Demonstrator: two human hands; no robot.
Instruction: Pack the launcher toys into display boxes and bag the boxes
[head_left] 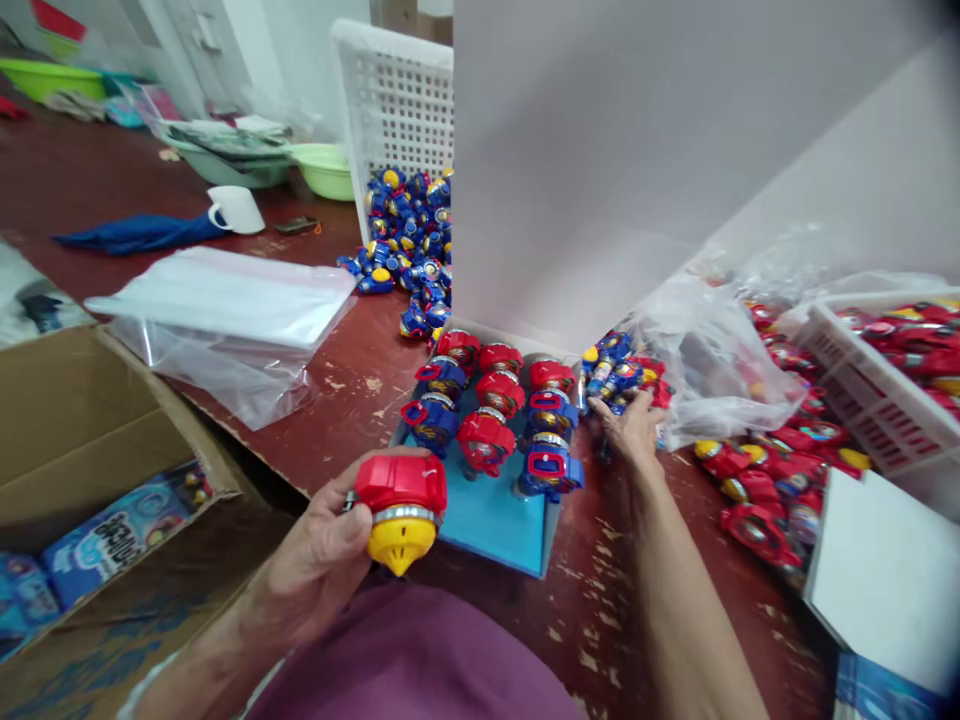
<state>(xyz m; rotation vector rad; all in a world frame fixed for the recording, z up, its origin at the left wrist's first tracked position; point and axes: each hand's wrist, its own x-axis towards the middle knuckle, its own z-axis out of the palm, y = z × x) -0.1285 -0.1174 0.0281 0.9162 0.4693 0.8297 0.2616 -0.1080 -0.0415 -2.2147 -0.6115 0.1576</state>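
My left hand [322, 535] is closed around a red and yellow spinning-top toy [405, 510], its yellow point facing down. It is held in front of a blue display box [487, 525], apart from it. Red toys [486, 440] and blue toys [551, 465] of similar make stand in three rows in the box. To the box's right, my right hand [634, 430] reaches into a small pile of blue toys [615, 375]. Its fingers are stretched out at the pile's near edge; some fingertips are hard to make out.
A large white panel [585, 150] rises behind the box. Blue toys spill from a white basket [394, 95]; red ones lie by another white basket [862, 390]. Plastic bags [232, 290], a white mug [236, 210] and an open carton [75, 420] are at left.
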